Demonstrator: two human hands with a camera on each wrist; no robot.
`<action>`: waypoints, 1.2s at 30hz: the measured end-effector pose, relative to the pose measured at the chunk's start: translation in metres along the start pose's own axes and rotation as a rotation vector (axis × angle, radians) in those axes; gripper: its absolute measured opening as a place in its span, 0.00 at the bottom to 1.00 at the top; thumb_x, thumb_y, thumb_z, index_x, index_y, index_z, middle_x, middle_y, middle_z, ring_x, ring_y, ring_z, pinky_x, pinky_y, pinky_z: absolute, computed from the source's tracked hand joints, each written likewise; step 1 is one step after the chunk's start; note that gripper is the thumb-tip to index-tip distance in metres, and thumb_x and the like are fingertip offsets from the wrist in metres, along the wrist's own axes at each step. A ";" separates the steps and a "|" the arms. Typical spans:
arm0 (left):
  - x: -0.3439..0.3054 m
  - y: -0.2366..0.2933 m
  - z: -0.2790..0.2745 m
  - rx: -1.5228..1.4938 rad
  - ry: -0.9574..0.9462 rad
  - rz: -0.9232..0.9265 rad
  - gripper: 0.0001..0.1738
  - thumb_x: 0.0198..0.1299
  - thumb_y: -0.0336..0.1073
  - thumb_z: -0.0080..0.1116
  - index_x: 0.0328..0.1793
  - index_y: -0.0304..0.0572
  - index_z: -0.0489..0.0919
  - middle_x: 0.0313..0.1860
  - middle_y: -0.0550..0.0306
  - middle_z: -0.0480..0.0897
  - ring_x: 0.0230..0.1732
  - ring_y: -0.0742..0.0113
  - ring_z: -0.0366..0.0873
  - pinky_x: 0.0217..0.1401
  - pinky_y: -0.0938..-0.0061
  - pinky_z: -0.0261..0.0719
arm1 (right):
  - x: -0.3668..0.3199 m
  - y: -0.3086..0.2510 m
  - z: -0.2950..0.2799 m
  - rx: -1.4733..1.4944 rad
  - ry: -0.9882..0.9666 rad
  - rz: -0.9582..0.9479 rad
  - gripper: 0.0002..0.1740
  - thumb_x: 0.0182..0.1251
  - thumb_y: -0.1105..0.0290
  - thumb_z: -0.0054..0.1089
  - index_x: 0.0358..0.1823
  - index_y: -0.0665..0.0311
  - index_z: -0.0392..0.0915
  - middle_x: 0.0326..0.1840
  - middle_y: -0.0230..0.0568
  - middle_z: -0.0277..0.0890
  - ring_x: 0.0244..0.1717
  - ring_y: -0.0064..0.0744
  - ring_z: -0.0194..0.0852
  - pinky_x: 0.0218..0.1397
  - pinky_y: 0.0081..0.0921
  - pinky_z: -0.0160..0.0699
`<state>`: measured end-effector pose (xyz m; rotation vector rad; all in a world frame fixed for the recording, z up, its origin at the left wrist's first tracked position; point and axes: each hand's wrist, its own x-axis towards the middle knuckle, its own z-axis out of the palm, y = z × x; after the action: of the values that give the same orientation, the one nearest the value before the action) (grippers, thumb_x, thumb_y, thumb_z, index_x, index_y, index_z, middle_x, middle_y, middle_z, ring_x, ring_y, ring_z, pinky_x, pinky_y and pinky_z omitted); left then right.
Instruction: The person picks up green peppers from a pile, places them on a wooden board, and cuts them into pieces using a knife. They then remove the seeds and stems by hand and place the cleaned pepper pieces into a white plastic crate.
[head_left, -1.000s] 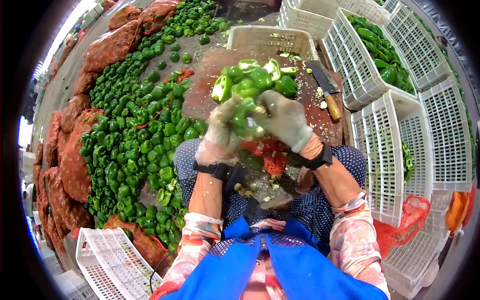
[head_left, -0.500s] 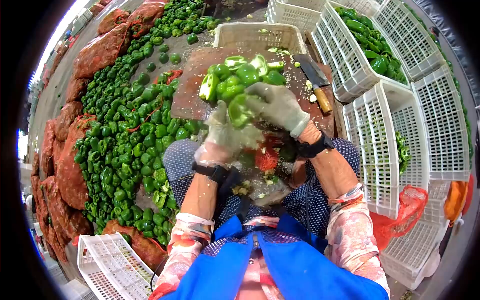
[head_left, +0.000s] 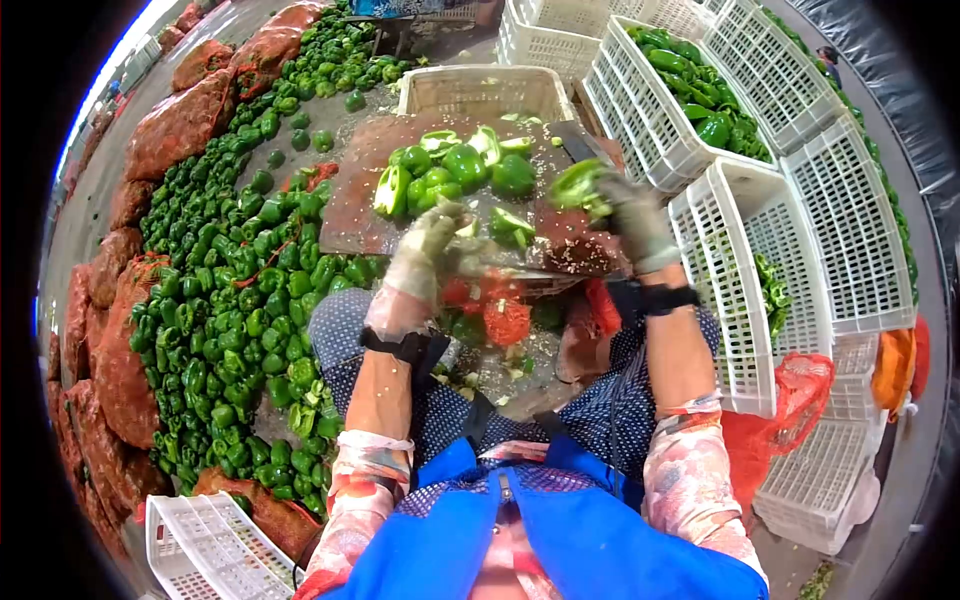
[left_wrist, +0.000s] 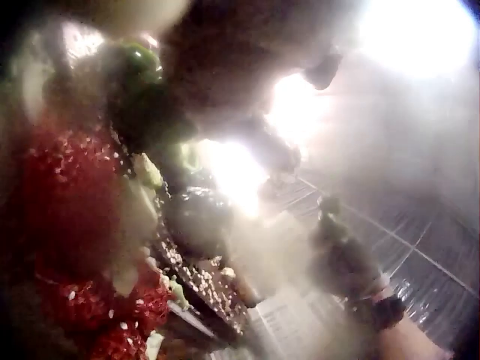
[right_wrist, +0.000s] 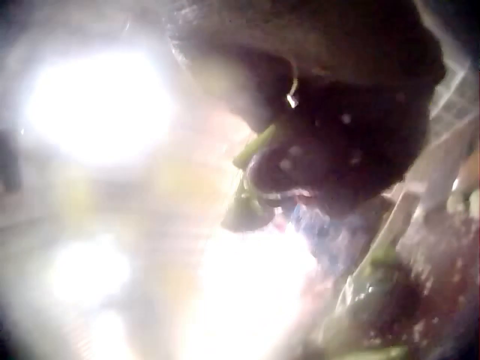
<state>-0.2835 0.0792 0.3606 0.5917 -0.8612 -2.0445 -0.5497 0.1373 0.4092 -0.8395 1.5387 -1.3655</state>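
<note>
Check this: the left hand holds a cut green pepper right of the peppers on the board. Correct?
No, the wrong hand: the head view shows the right hand holding the cut pepper. It is right of the peppers on the board.

Blown-out glare, hazy blurred wrist views.

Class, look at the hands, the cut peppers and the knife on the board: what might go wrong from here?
The right hand holds a pepper piece close to the knife blade, so fingers might brush the edge or jog the knife.

The cut pepper nearest the person lies loose towards the near side of the board and could be knocked off.

Scattered seeds may make pieces slide.
</note>
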 end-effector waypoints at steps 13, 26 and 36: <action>0.002 0.003 -0.015 -0.090 0.034 0.006 0.26 0.63 0.44 0.61 0.61 0.36 0.69 0.46 0.53 0.77 0.44 0.52 0.82 0.41 0.60 0.86 | 0.008 0.037 0.039 -0.727 -0.160 -0.201 0.24 0.64 0.57 0.61 0.59 0.57 0.73 0.53 0.41 0.78 0.51 0.35 0.78 0.55 0.34 0.76; 0.009 -0.016 -0.010 -0.166 0.042 -0.065 0.35 0.62 0.52 0.62 0.68 0.40 0.66 0.54 0.51 0.76 0.51 0.60 0.77 0.43 0.65 0.84 | -0.001 0.050 0.095 -1.031 -0.190 -0.520 0.24 0.63 0.63 0.58 0.60 0.60 0.70 0.51 0.52 0.75 0.40 0.54 0.80 0.44 0.44 0.79; -0.003 0.011 -0.003 -0.175 0.040 0.183 0.25 0.63 0.39 0.57 0.65 0.38 0.70 0.52 0.50 0.79 0.49 0.61 0.79 0.52 0.70 0.80 | -0.015 0.032 0.092 -0.461 -0.267 -0.342 0.26 0.64 0.57 0.63 0.57 0.67 0.73 0.52 0.52 0.78 0.46 0.37 0.81 0.48 0.31 0.80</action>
<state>-0.2747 0.0758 0.3674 0.4391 -0.6787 -1.9108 -0.4571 0.1215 0.3804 -1.5639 1.5646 -1.0776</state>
